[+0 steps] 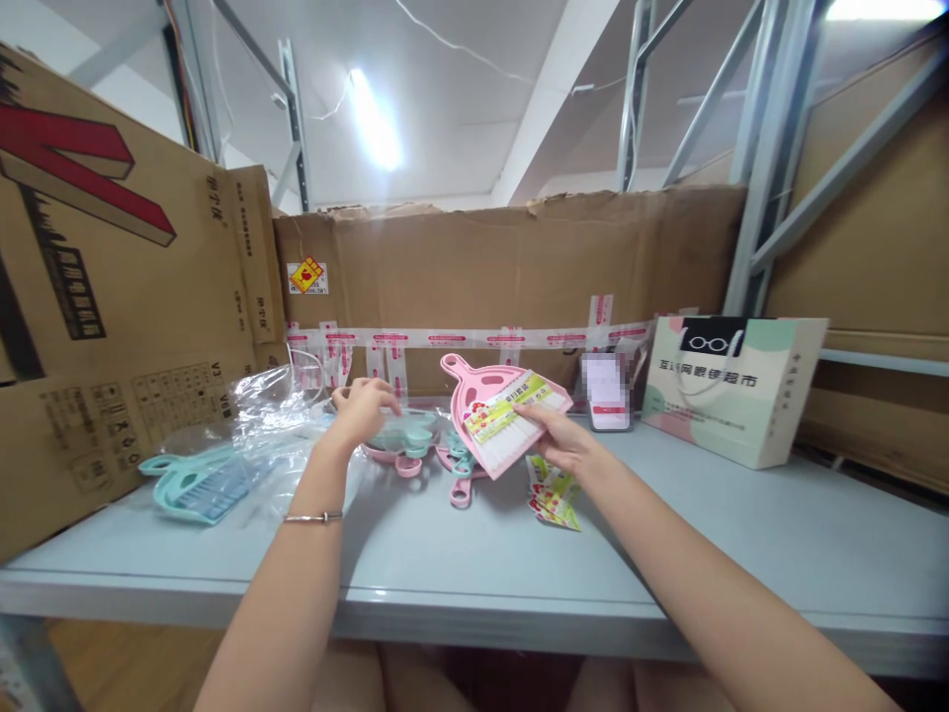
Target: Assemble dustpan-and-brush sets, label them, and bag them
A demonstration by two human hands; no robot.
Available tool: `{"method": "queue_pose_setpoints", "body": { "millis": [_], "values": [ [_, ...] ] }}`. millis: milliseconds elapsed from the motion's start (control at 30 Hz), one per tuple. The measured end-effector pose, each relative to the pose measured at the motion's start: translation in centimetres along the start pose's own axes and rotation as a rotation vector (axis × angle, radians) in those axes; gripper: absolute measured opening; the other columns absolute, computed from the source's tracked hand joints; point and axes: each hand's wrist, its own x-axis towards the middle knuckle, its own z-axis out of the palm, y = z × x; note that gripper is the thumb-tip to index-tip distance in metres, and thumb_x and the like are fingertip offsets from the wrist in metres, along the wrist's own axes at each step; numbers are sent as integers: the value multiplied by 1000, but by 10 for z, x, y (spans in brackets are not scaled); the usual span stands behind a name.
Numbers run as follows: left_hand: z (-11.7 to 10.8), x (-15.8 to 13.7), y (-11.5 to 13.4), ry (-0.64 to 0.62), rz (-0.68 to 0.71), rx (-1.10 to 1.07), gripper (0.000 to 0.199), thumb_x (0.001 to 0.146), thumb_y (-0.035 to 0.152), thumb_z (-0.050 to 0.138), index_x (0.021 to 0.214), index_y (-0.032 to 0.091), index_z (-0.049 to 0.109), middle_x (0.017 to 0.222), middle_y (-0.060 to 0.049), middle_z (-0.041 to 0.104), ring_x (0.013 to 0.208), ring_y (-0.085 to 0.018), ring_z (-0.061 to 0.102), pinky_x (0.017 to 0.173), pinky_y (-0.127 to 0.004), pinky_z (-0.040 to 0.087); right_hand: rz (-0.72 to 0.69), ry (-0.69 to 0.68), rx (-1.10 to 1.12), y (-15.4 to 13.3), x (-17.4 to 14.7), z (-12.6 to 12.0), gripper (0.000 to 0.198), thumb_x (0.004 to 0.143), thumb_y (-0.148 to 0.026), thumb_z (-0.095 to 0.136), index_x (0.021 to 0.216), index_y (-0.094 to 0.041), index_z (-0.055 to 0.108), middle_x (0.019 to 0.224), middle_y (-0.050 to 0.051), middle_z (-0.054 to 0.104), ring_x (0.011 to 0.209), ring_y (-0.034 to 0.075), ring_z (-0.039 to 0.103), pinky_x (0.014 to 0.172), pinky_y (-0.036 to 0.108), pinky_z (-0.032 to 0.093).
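One pink dustpan (498, 413) sits just right of the frame's centre, lifted clear of the desk (460, 554) and tilted with its handle pointing up and to the left. A green and yellow paper label (508, 405) lies across its face, and pale brush bristles show beneath that. The right hand (564, 441) has closed its fingers on the dustpan's lower right corner, thumb on top, and carries it alone. Directly below that hand, a small stack of matching printed labels (553, 494) lies flat on the desk.

To the left of the dustpan, near the centre of the frame, the left hand (363, 407) curls palm down with its fingers bent over a heap of teal and pink dustpans (415, 445); the fingertips touch or nearly touch the top teal piece, but whether they actually grip it cannot be told. A thin bracelet (313, 516) circles that forearm.

Further left, crumpled clear plastic bags (274, 415) spread over the desk, and a teal brush and dustpan set (197, 485) lies at the left edge of them. Behind everything, a long cardboard box (511, 277) with taped seams runs across the middle of the frame, and a taller printed carton (111, 297) fills the left side. At the right, a paper shopping bag (733, 391) stands upright on the desk, with a small blurred card (606, 394) propped between it and the pink dustpan.
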Motion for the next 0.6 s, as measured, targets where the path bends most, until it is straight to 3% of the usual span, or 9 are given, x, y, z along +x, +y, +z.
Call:
{"method": "queue_pose_setpoints", "body": {
  "millis": [100,200,300,433,600],
  "values": [
    [-2,-3,19,43,78,-99,30,74,12,44,81,26,69,114,-3,61,113,-25,45,96,-49,26,9,25,2,0,-1,1,19,74,-5,60,91,-15,61,80,4,72,78,16,69,80,32,55],
    [6,-7,35,-120,213,-141,28,71,34,58,97,25,66,109,-7,63,109,-28,49,95,-45,29,7,31,2,-2,-2,1,21,74,-5,61,92,-16,61,82,3,72,81,17,68,82,33,55],
    [15,-6,39,-204,221,-95,27,67,30,62,92,23,67,99,-8,67,101,-29,55,90,-42,32,-2,31,13,-4,-3,2,21,74,-5,61,92,-16,61,83,3,72,83,16,68,83,33,54],
    [14,-3,33,-223,225,-113,19,75,28,51,81,23,68,88,-4,70,86,-22,60,79,-32,36,-17,0,23,-5,-5,3,21,75,-5,59,93,-16,61,86,4,72,85,16,68,86,33,53],
    [13,-1,29,-250,240,-79,19,72,25,51,80,22,68,83,-4,69,75,-18,60,66,-25,37,-15,7,0,-4,-4,2,22,74,-5,60,94,-16,61,89,5,72,91,19,67,87,36,53]
  ]
}}
